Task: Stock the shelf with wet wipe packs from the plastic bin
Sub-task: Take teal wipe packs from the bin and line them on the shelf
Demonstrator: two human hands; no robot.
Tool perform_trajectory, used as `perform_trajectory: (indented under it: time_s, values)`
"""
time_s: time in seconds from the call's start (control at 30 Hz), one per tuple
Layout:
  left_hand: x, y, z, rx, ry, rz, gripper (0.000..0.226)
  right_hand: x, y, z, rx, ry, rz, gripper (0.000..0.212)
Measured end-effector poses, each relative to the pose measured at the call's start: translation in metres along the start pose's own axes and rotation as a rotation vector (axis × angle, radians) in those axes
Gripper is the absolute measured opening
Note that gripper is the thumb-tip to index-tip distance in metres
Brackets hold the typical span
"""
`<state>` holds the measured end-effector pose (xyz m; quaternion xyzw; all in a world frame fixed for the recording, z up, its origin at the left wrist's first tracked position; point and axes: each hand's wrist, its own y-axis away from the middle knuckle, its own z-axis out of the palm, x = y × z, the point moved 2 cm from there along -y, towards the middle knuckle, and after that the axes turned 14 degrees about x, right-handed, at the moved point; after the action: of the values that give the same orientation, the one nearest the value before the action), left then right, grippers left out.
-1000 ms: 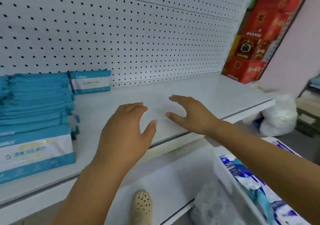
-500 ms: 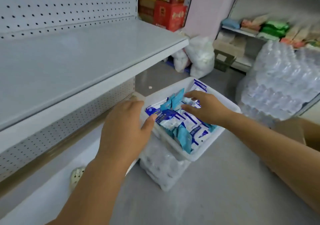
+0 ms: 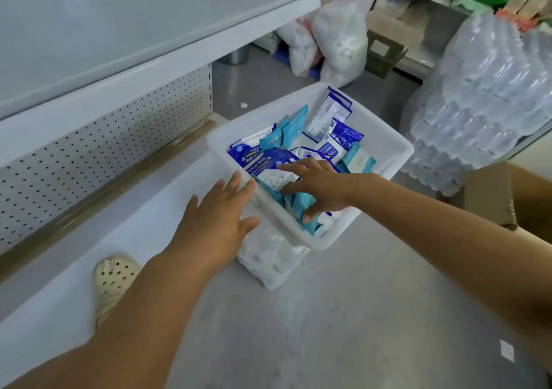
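A white plastic bin [image 3: 385, 146] stands on a wrapped pack of bottles on the floor, holding several teal and dark blue wet wipe packs [image 3: 325, 143]. My right hand [image 3: 319, 188] reaches into the bin, fingers spread over the packs, its thumb down among the teal ones near the front wall. My left hand [image 3: 218, 224] hovers flat and open at the bin's left front rim, holding nothing. The grey shelf [image 3: 143, 27] runs across the upper left.
A lower shelf board [image 3: 89, 239] lies under my left arm, with a beige perforated shoe [image 3: 115, 278] on it. Shrink-wrapped water bottles [image 3: 484, 95] stand right of the bin. White bags [image 3: 340, 39] and a cardboard box [image 3: 493, 194] sit on the floor around it.
My view swung from the shelf's teal packs down to the bin. Both hands dropped from above the shelf; the right now lies deeper among the packs, the left beside the rim.
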<state>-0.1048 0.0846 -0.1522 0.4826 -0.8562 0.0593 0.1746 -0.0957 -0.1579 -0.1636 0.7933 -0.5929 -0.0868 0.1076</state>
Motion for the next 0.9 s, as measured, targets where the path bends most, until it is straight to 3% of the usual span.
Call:
perform_trajectory:
  time_s: [0.13, 0.27, 0.33, 0.4, 0.47, 0.53, 0.6, 0.7, 0.77, 0.83, 0.9]
  values:
    - [-0.004, -0.005, 0.010, -0.077, -0.008, -0.015, 0.069, 0.011, -0.004, -0.001, 0.083, -0.028, -0.017, 0.060]
    - [-0.005, -0.008, 0.011, -0.014, 0.115, -0.070, 0.064, 0.028, 0.014, -0.008, 0.149, -0.303, 0.145, 0.039]
    - [0.002, -0.007, 0.006, 0.048, 0.286, -0.105, 0.065, 0.034, 0.027, -0.016, 0.221, -0.461, 0.289, 0.036]
    - [0.012, -0.006, 0.000, 0.118, 0.500, -0.142, 0.066, 0.033, 0.039, -0.028, 0.353, -0.632, 0.420, 0.046]
    - [0.021, -0.004, -0.006, 0.169, 0.688, -0.181, 0.062, 0.019, 0.048, -0.036, 0.432, -0.929, 0.498, 0.044]
    - [0.031, -0.003, -0.011, 0.152, 0.891, -0.236, 0.057, -0.004, 0.049, -0.042, 0.434, -1.153, 0.482, 0.041]
    - [0.039, -0.003, -0.014, 0.115, 1.110, -0.282, 0.053, -0.030, 0.044, -0.044, 0.389, -1.319, 0.457, 0.055]
    - [0.040, -0.005, -0.014, 0.158, 1.267, -0.389, 0.031, -0.060, 0.030, -0.050, 0.351, -1.516, 0.488, 0.058]
    - [0.030, -0.008, -0.014, 0.226, 1.316, -0.487, 0.021, -0.064, 0.025, -0.058, 0.388, -1.419, 0.533, 0.054]
    - [0.015, -0.009, -0.015, 0.288, 1.305, -0.597, 0.015, -0.057, 0.023, -0.061, 0.484, -1.148, 0.597, 0.053]
    - [0.000, -0.010, -0.016, 0.340, 1.257, -0.681, 0.009, -0.050, 0.021, -0.053, 0.446, -1.004, 0.684, 0.053]
